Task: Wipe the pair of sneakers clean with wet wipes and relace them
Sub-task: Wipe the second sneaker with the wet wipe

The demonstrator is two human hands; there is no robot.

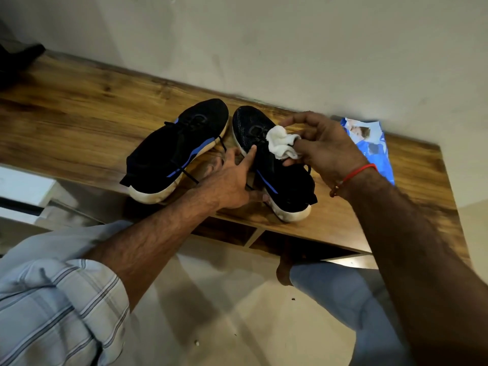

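Crumpled white wet wipe pinched in right hand, held above right sneaker, left hand spread, fingertip touching that sneaker, left sneaker just beyond, wipes packet behind right hand, wooden bench beneath.

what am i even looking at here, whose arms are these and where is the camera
The one picture comes from a camera worn on a person's head, looking down, so the arms are the wearer's own. No machine is involved. On a wooden bench against the wall stand two black sneakers with pale soles. The left hand reaches between them, fingers spread, touching the right sneaker; the left sneaker stands untouched. The right hand holds a crumpled white wet wipe in its grip above that shoe. A blue wipes packet lies behind the hand.
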